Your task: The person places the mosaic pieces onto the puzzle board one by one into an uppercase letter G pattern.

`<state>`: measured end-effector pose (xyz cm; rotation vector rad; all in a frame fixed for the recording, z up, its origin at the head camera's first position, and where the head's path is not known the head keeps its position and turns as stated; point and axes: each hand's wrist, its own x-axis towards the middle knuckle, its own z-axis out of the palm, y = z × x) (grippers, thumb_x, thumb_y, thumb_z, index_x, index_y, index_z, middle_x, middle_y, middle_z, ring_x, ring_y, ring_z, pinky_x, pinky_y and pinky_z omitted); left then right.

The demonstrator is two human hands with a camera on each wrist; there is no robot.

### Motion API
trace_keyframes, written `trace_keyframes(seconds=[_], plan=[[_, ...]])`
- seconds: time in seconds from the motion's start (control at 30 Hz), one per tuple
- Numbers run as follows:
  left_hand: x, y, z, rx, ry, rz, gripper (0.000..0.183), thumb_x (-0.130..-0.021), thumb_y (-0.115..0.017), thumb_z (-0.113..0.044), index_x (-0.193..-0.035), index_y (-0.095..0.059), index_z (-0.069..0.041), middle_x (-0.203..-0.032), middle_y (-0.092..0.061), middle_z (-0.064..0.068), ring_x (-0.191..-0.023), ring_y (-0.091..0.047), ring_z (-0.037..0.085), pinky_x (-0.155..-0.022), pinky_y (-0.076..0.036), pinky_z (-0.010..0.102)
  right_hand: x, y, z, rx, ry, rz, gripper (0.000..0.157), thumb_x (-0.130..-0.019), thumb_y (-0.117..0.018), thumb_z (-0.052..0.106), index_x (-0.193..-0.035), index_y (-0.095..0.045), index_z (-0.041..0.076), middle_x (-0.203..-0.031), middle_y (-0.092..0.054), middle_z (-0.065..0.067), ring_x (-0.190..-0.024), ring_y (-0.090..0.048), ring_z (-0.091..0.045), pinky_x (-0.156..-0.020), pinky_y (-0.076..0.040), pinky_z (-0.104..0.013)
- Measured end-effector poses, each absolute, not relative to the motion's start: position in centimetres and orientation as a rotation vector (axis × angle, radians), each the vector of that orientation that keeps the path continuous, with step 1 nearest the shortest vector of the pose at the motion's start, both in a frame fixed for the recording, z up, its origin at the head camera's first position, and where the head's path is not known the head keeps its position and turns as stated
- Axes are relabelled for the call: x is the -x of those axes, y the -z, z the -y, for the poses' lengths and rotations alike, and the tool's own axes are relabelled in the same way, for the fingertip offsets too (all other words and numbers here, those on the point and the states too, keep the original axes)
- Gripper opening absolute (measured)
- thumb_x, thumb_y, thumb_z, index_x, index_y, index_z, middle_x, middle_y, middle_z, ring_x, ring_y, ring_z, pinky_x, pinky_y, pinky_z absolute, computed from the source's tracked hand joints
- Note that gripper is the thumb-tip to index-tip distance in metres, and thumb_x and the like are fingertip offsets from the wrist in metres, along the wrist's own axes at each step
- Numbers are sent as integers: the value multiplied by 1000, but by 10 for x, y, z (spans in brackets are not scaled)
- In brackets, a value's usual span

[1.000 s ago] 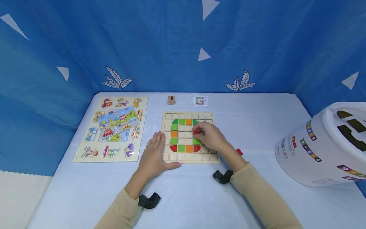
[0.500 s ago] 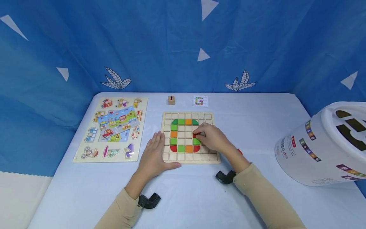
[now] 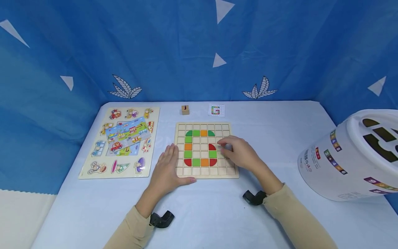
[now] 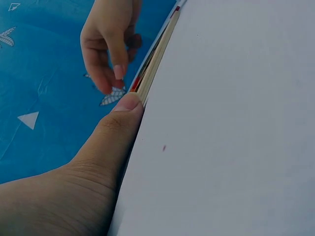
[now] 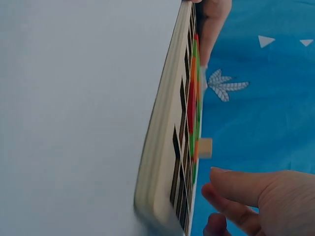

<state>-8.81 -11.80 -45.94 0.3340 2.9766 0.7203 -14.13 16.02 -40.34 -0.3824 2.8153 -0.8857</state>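
Note:
A wooden grid board (image 3: 224, 171) lies on the table, with red, green and orange tiles set in its cells. The tiles form a broken ring, ending on the right with a red rounded tile (image 3: 211, 147) above a green tile (image 3: 212, 155). My left hand (image 3: 166, 170) rests along the board's left side with fingers straight, its thumb touching the front edge. Over the right part of the board hovers my right hand (image 3: 240, 151), fingers loosely bent. In the right wrist view its fingertips (image 5: 221, 178) hold nothing.
Behind the board are a small wooden cube (image 3: 185, 110) and a pattern card (image 3: 221, 107). A picture-puzzle board (image 3: 88, 160) with picture cards (image 3: 125, 134) on it lies at left. A large white bucket (image 3: 320, 176) stands at right.
My right hand has let go of the red rounded tile and drawn back right, leaving it in its cell. The loose red tile by my right wrist is now hidden. The left hand stays.

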Motion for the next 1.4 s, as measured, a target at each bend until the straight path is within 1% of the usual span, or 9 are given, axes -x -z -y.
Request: trace_keyframes(seconds=[0.2,0.4,0.53,0.7,0.87,1.07,1.17,1.27,1.4], plan=[[89,459,117,-338,-730,-2976,135,-63,-75,-78,-158,-16,-2,-167,-12,12,-156,-6,28,-126,-13,50,130,399,-197,308,805,-2867,34,-93,-69,16,-127,-67,18,-112,-68,-2,-76,-54,-18,-65,-48,-28],[88,458,118,-330,-728,-2978,136,-62,-75,-78,-158,-15,-2,-167,-11,12,-156,-6,28,-126,-13,50,117,398,-235,288,709,-2847,36,-92,-69,12,-128,-66,16,-116,-67,-6,-80,-55,-18,-71,-49,-30],[87,457,119,-333,-757,-2984,136,-62,-78,-75,-158,-16,0,-167,-13,14,-156,-8,30,-126,-14,51,110,398,-249,325,679,-2817,38,-88,-73,9,-125,-67,14,-111,-67,-7,-83,-55,-18,-74,-51,-33],[86,457,119,-332,-757,-2989,135,-63,-78,-75,-158,-16,-1,-167,-13,14,-156,-8,29,-126,-14,51,106,400,-256,371,635,-2791,39,-82,-78,5,-120,-70,12,-101,-66,-4,-85,-56,-17,-76,-54,-33],[86,458,118,-351,-769,-3004,135,-62,-78,-75,-157,-18,1,-166,-15,15,-156,-10,32,-125,-15,52,104,403,-257,372,645,-2796,36,-81,-78,5,-116,-70,13,-93,-63,-1,-81,-54,-17,-71,-51,-30],[87,458,118,-357,-761,-3005,136,-62,-77,-76,-157,-18,1,-166,-15,16,-156,-11,32,-125,-15,53,105,410,-255,308,644,-2818,29,-87,-77,21,-114,-68,15,-83,-58,0,-77,-52,-17,-66,-46,-29],[87,458,118,-356,-760,-3002,136,-62,-77,-76,-157,-18,1,-166,-15,16,-156,-11,32,-125,-15,53,104,409,-255,289,655,-2794,34,-85,-79,27,-115,-66,15,-82,-57,0,-76,-52,-17,-64,-44,-29],[87,457,118,-346,-754,-2996,136,-62,-77,-76,-157,-18,0,-167,-15,15,-156,-10,31,-126,-15,52,103,406,-256,291,668,-2755,38,-82,-82,23,-116,-67,15,-85,-58,0,-81,-53,-17,-68,-46,-30],[87,457,118,-347,-750,-2995,136,-62,-76,-77,-157,-18,0,-166,-14,16,-156,-10,32,-125,-14,52,102,403,-258,317,699,-2724,32,-81,-81,12,-111,-69,14,-90,-59,-1,-88,-54,-19,-76,-52,-32]])
